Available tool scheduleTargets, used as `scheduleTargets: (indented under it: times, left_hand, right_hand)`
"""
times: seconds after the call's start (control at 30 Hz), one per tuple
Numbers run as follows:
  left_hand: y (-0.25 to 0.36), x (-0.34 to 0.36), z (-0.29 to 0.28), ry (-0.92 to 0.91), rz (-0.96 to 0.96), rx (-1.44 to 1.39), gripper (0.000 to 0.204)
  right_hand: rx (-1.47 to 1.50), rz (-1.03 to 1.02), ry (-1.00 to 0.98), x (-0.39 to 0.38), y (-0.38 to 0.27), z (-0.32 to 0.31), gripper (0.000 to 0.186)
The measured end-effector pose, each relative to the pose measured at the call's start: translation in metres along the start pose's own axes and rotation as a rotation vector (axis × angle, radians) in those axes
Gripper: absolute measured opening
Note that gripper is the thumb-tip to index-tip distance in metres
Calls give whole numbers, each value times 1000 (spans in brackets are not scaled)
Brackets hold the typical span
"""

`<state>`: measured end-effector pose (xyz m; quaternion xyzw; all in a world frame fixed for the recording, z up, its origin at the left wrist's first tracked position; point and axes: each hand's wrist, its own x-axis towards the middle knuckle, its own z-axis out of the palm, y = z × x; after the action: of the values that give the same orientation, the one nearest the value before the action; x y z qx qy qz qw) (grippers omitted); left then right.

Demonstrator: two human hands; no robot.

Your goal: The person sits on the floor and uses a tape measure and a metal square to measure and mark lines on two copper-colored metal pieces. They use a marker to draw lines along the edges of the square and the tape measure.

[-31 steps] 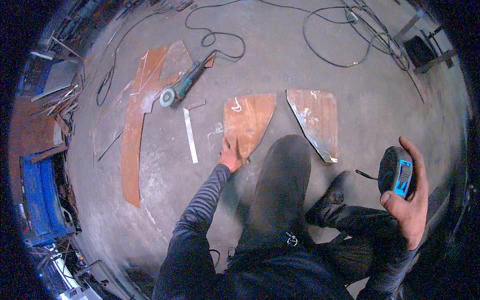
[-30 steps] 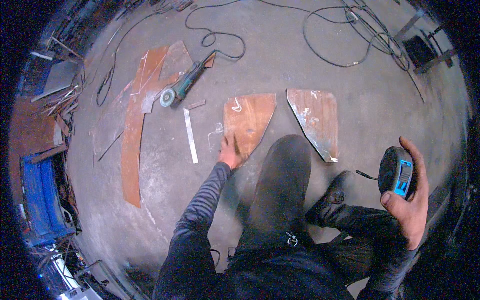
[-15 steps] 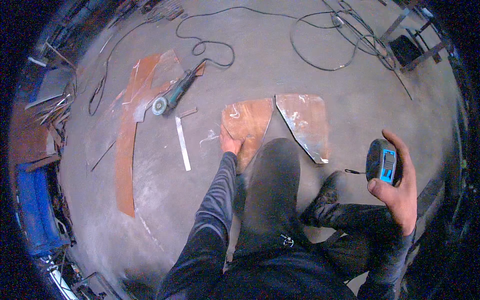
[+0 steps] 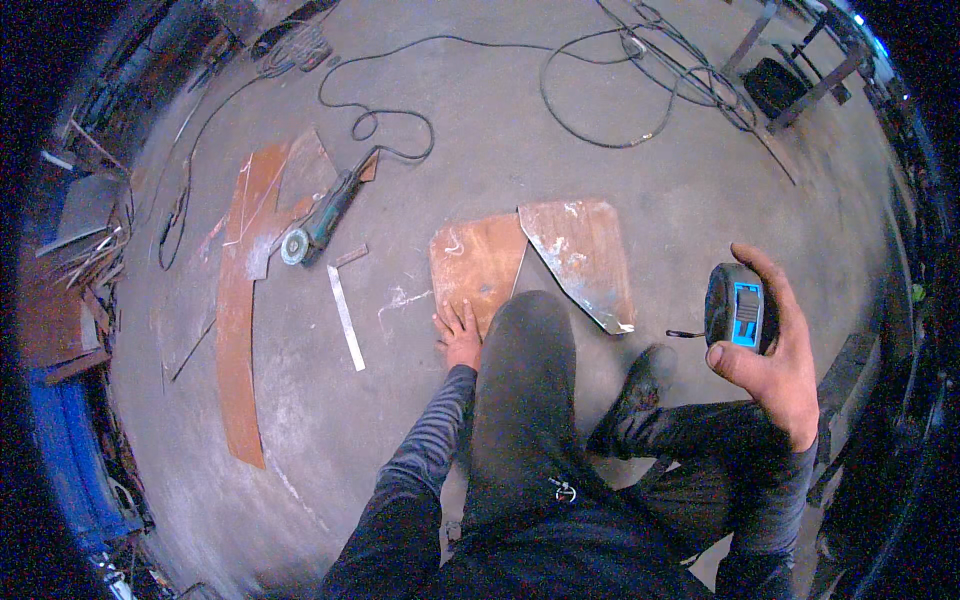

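My left hand [image 4: 458,338] lies with fingers spread on the lower part of an orange rusty steel plate [image 4: 472,250], just left of my knee. A second plate [image 4: 579,250], grey-brown with white marks, lies to its right; their top corners meet and the gap widens downward. In my right hand [image 4: 785,375], raised at the right, is a black-and-blue tape measure [image 4: 740,308] with a dangling strap. A metal square [image 4: 347,320] lies left of the plates. Beyond it an angle grinder [image 4: 330,212] rests by overlapping steel pieces, including a long rusty strip [image 4: 238,370].
Looped cables and hoses [image 4: 600,135] lie across the far floor [image 4: 470,150]. A metal stand [image 4: 805,90] is at the top right. Scrap metal [image 4: 60,310] and a blue object [image 4: 75,450] line the left edge. My knee and boot [image 4: 645,385] occupy the near middle.
The orange plate has shifted toward the other plate, closing the gap at the top. My left fingers are now spread flat on it. The whole view has shifted somewhat; the tape measure stays in my right hand.
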<state>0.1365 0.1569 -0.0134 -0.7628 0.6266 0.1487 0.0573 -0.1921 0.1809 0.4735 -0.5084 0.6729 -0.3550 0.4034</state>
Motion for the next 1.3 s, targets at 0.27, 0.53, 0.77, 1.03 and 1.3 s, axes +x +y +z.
scheduleTargets:
  times: [0.27,0.53,0.77,1.03,1.3]
  left_hand:
    - [-6,18,-27,-33,-21,-94,90]
    - [4,-2,-19,1,-57,-41,96]
    - [8,-7,-10,-101,-154,-161,92]
    - [4,31,-17,42,-125,-42,106]
    - [12,7,-43,-34,-30,-20,110]
  right_hand:
    - [-109,-33,-32,10,6,-1,94]
    - [-105,-17,3,7,10,-15,93]
    - [-25,73,20,6,2,-13,95]
    - [-122,-46,-89,11,7,-10,97]
    - [-31,79,3,9,-6,-9,95]
